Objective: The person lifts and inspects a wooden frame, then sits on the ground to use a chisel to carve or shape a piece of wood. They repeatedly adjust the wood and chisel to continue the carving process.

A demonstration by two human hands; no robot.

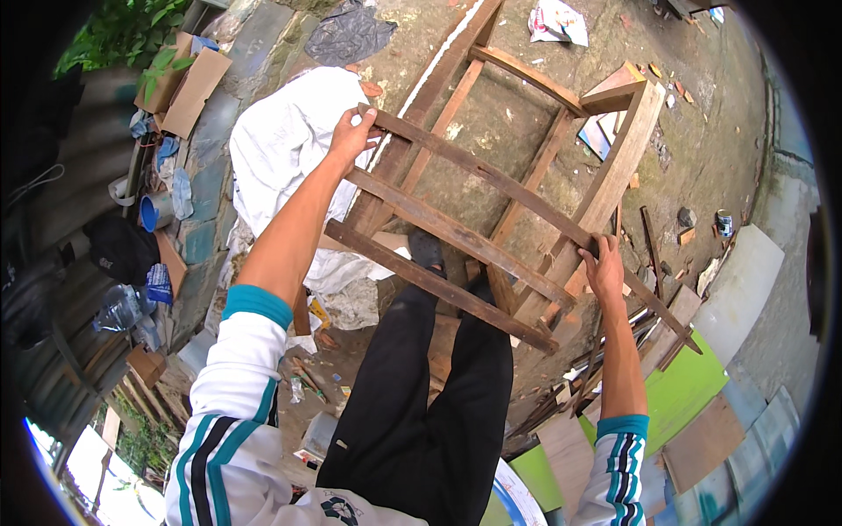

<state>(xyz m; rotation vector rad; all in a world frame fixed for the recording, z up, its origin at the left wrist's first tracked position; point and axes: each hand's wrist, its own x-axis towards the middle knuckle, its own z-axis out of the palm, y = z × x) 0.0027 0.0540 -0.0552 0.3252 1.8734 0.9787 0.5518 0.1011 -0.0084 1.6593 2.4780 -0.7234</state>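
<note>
Two-handed: grips slat (482, 170) at one end with left hand (353, 138), partway along with right hand (603, 270), across wooden frame (620, 162), beside two other slats (460, 236).

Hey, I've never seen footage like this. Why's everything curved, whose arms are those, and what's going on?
There's no machine here. A fisheye camera on a person's head looks down, so straight edges bend toward the rim. The arms are the wearer's own, in white sleeves with teal cuffs.

The left hand and right hand both hold a long dark wooden slat, which slants across a wooden frame on the ground. Two shorter slats, one in the middle and one nearest the wearer, run roughly alongside; I can't tell whether they're fastened.

A white cloth lies to the left, and a green board to the lower right.
</note>
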